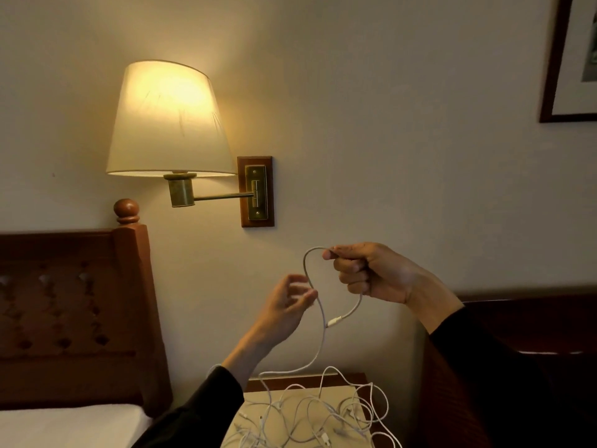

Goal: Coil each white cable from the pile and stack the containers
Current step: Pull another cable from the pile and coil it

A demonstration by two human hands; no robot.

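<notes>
At the far left a wooden headboard point(74, 305) and a strip of white bedding point(64, 425) sit out of the work, and above them a lit wall lamp point(168, 121) throws the light the person coils by. Moving right, the left hand point(284, 312) is raised in front of the wall, its fingers loosely curled with the tips pinching the white cable point(321, 321) where it falls from the loop; I judge it is there to feed and guide the slack so the next turn forms evenly. To its right the right hand point(368, 273) is closed in a fist round the top of the same cable, holding the first loop up high, probably so the trailing length hangs free of the tangle and does not snag. A connector end point(334, 321) dangles just below that fist. The cable's tail drops to the pile of white cables point(316, 415) lying tangled on the bedside table point(323, 379) at the bottom, so most of the coiling looks yet to be done. At the far right hangs a framed picture point(568, 59). No containers show anywhere, so what they hold cannot be told
</notes>
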